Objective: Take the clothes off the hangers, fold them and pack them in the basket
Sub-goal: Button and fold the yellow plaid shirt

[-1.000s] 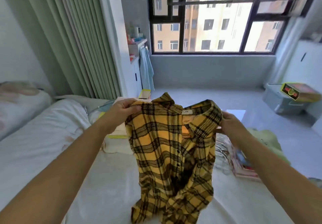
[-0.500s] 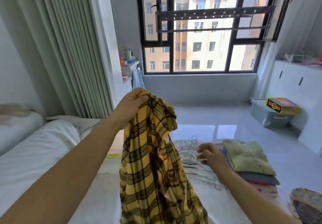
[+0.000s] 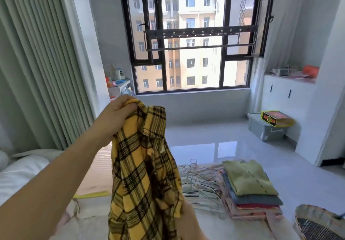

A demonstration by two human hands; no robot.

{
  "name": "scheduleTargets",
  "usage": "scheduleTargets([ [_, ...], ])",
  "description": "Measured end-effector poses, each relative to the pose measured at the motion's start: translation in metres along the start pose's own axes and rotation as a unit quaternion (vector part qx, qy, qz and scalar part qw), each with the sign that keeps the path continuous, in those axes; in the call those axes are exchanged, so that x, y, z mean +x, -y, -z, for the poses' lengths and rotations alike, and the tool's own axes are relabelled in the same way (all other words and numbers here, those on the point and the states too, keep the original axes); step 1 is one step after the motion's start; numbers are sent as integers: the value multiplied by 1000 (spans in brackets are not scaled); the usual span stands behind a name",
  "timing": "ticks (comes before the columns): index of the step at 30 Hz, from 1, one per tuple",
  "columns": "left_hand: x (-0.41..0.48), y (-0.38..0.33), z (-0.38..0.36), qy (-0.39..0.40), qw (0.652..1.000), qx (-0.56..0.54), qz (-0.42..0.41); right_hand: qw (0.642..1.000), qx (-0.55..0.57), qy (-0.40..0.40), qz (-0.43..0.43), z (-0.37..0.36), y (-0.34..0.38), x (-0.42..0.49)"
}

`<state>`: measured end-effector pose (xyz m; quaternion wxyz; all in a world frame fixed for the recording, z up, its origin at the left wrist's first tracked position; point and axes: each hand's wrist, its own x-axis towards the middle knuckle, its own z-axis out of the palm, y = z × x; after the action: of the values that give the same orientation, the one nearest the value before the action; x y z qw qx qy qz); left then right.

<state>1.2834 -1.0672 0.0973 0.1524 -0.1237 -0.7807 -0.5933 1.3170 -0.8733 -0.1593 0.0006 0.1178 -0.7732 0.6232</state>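
Note:
A yellow and black plaid shirt [image 3: 141, 180] hangs in front of me, off its hanger. My left hand [image 3: 117, 112] grips it at the collar and holds it up. My right hand [image 3: 186, 213] is low behind the shirt's right edge and touches the fabric; its fingers are hidden. A pile of bare wire hangers [image 3: 199, 178] lies on the bed to the right. Beside them sits a stack of folded clothes [image 3: 250, 187] with a green top uppermost. A woven basket [image 3: 317, 223] shows at the lower right corner.
The white bed [image 3: 22, 176] fills the lower left, with a curtain [image 3: 37, 62] behind it. A drying rack [image 3: 201, 34] hangs before the window. A grey storage box [image 3: 265, 129] with a yellow carton on it stands on the floor by white cabinets [image 3: 285, 94].
My right hand let go of the shirt's shoulder, dropped, and now sits low at the shirt's right edge. My left hand lifted the collar, so the shirt hangs from it. My view rose.

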Motion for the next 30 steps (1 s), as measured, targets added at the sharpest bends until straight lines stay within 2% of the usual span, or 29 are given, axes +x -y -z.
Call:
scheduleTargets([
  [2, 2, 4, 20, -3, 1000, -8, 10, 998, 42, -50, -24, 6, 21, 8],
  [5, -2, 20, 47, 17, 999, -16, 41, 990, 76, -119, 14, 38, 57, 22],
  [7, -8, 35, 60, 50, 996, -17, 69, 991, 57, -116, 44, 63, 79, 27],
  [10, -23, 60, 73, 116, 984, -41, 127, 994, -19, -104, 33, 92, 94, 39],
  [14, -46, 102, 68, 212, 942, -34, 259, 990, -125, -62, 6, 112, 111, 55],
  [16, -56, 117, 55, 235, 926, -14, 296, 991, -131, -23, -13, 116, 119, 59],
  [20, -58, 129, 40, 179, 939, -99, 277, 995, -63, 18, -71, 130, 124, 60],
  [23, -50, 125, 44, 111, 960, -146, 213, 993, 36, -4, -113, 148, 124, 64],
  [25, -46, 120, 46, 88, 969, -159, 165, 988, 56, 1, -144, 155, 125, 67],
  [28, -46, 115, 42, 90, 967, -197, 131, 978, -70, 41, -192, 156, 124, 67],
  [30, -49, 118, 38, 119, 960, -204, 152, 963, -138, 68, -221, 155, 120, 64],
])
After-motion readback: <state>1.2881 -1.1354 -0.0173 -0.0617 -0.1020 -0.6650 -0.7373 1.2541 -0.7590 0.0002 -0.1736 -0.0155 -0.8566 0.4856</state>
